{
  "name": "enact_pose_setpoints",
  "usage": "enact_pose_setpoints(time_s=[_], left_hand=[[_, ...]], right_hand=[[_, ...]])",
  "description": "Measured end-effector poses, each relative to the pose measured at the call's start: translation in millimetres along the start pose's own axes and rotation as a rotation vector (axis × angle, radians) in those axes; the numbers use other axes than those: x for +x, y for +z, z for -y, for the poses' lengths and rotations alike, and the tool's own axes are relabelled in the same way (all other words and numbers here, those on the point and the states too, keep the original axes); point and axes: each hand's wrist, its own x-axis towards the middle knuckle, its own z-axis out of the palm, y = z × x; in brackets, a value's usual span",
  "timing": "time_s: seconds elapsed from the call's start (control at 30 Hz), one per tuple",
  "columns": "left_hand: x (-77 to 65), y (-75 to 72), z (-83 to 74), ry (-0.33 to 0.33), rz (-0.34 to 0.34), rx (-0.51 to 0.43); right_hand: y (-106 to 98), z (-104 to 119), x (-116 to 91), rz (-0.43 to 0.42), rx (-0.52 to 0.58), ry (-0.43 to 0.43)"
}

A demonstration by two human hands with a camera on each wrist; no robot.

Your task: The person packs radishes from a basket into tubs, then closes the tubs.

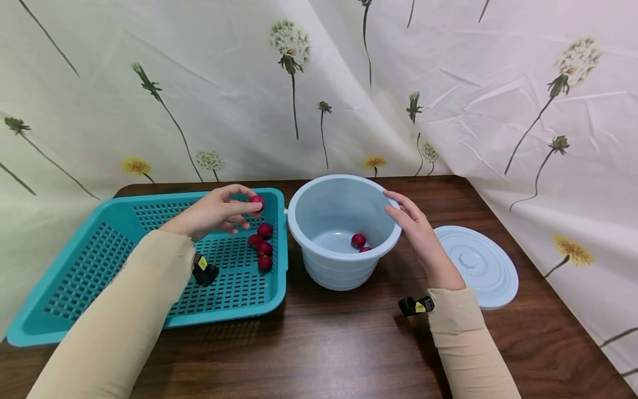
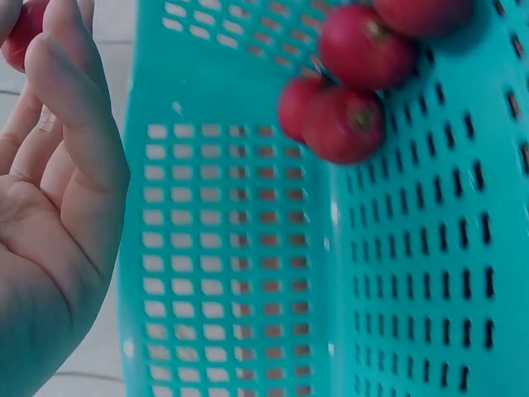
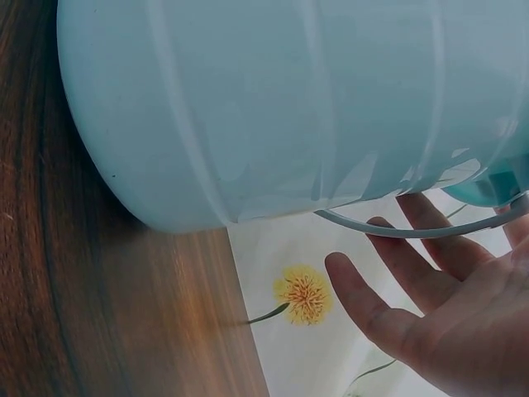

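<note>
My left hand (image 1: 219,210) holds a small round red radish (image 1: 257,203) between thumb and fingertips, above the right end of a teal perforated basket (image 1: 276,277). Below it, several more radishes (image 1: 265,249) lie in the basket; their stem ends show in the left wrist view. Just right of the basket stands a light blue bucket (image 1: 339,271), with two radishes (image 1: 358,240) visible at its bottom. My right hand (image 1: 421,235) grips the bucket's right rim with the thumb over it. In the right wrist view, other fingers (image 3: 413,265) spread behind the bucket wall, near its handle (image 3: 413,232).
A round light blue lid (image 1: 480,266) lies on the dark wooden table (image 1: 339,349), to the right of the bucket. Behind the table hangs a white cloth (image 1: 224,100) printed with dandelions. Black wrist cameras (image 1: 416,305) sit at both sleeves.
</note>
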Motion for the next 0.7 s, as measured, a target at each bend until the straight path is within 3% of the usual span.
enact_pose_setpoints(time_s=[0.7], left_hand=[[-2.7,43.3,-52.1,0.131,0.113,-0.198]], right_hand=[[-0.3,-0.3,-0.5,-0.002,-0.008,-0.006]])
